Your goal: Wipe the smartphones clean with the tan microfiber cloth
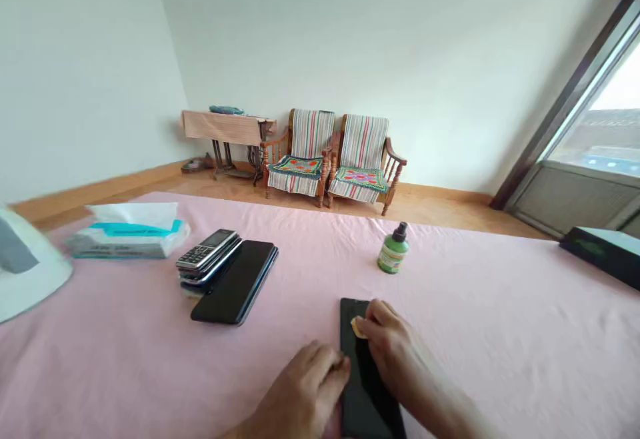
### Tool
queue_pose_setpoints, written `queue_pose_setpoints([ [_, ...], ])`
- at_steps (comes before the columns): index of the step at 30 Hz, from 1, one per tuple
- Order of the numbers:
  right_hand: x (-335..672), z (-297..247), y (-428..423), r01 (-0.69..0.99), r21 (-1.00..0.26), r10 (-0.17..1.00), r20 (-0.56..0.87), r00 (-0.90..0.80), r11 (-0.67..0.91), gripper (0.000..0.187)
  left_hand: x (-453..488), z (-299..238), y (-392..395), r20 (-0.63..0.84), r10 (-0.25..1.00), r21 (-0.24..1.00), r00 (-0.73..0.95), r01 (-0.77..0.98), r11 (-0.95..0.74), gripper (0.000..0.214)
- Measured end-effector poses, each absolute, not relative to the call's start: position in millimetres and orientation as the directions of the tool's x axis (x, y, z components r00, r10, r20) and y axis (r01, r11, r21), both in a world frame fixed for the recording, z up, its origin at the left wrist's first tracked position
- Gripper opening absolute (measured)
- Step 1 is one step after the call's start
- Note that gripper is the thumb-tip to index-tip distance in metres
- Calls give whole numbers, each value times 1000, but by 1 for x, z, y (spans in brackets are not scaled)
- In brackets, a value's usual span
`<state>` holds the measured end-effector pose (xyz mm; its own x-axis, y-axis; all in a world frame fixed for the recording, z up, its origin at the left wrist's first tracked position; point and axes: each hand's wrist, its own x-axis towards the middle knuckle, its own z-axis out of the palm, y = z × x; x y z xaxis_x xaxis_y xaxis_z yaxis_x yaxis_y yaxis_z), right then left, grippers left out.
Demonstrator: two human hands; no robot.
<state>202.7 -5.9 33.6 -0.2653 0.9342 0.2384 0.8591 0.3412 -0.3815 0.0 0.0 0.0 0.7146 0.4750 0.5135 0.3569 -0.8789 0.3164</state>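
Observation:
A black smartphone (359, 386) lies flat on the pink tablecloth (475, 332) near the front edge. My left hand (305, 392) rests on the phone's left edge, its fingers curled against it. My right hand (395, 346) sits on top of the phone, fingers pinched on a small yellowish pad (358, 327) pressed to the dark screen. A small green pump bottle (393, 249) with a black top stands upright beyond the phone.
A stack of phones (207, 259) topped by a keypad handset lies left of centre, with a large black phone (235, 282) beside it. A tissue pack (130, 231) lies far left, a white object (25, 272) at the left edge, a dark box (605, 252) far right.

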Motion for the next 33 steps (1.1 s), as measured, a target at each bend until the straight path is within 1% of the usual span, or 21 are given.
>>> queue_pose_setpoints([
  [5, 197, 42, 3, 895, -298, 926, 284, -248, 331, 27, -1, 9, 1, 437, 503, 350, 745, 374, -859, 67],
  [7, 196, 49, 1, 900, -253, 917, 281, -284, 356, 24, -2, 12, 1, 399, 523, 373, 753, 388, -843, 68],
  [9, 196, 55, -3, 888, -226, 905, 251, -343, 399, 25, -2, 12, 0, 408, 526, 375, 746, 388, -842, 71],
  [11, 197, 58, -4, 875, -228, 898, 222, -380, 427, 26, -1, 11, 0, 434, 516, 364, 739, 380, -850, 75],
  [13, 197, 57, -3, 875, -240, 900, 227, -371, 421, 26, -1, 10, 0, 435, 511, 363, 741, 375, -853, 77],
  [16, 195, 54, 2, 883, -252, 906, 266, -331, 396, 23, 0, 13, 0, 391, 531, 392, 752, 385, -835, 77],
  [18, 195, 55, 3, 879, -257, 904, 267, -335, 402, 22, 0, 15, 0, 360, 546, 410, 756, 398, -821, 76],
  [22, 198, 65, -2, 850, -288, 896, 190, -402, 442, 27, -1, 20, -1, 362, 548, 415, 754, 396, -819, 77],
  [24, 199, 67, -2, 848, -294, 897, 172, -407, 441, 29, -1, 26, -4, 357, 552, 415, 754, 401, -817, 74],
  [26, 198, 65, 0, 862, -276, 903, 196, -383, 426, 28, -1, 34, -7, 309, 573, 427, 759, 428, -796, 67],
  [29, 197, 61, 4, 883, -242, 904, 254, -343, 403, 26, -2, 38, -9, 272, 613, 462, 741, 458, -759, 68],
  [30, 197, 60, 4, 880, -247, 903, 256, -345, 406, 27, -2, 35, -8, 273, 613, 462, 741, 458, -760, 70],
  [31, 198, 60, 4, 870, -262, 900, 246, -358, 418, 28, -1, 31, -7, 290, 580, 452, 761, 426, -784, 72],
  [33, 198, 60, 3, 841, -300, 892, 207, -402, 449, 30, -1, 22, -3, 315, 572, 449, 757, 413, -793, 75],
])
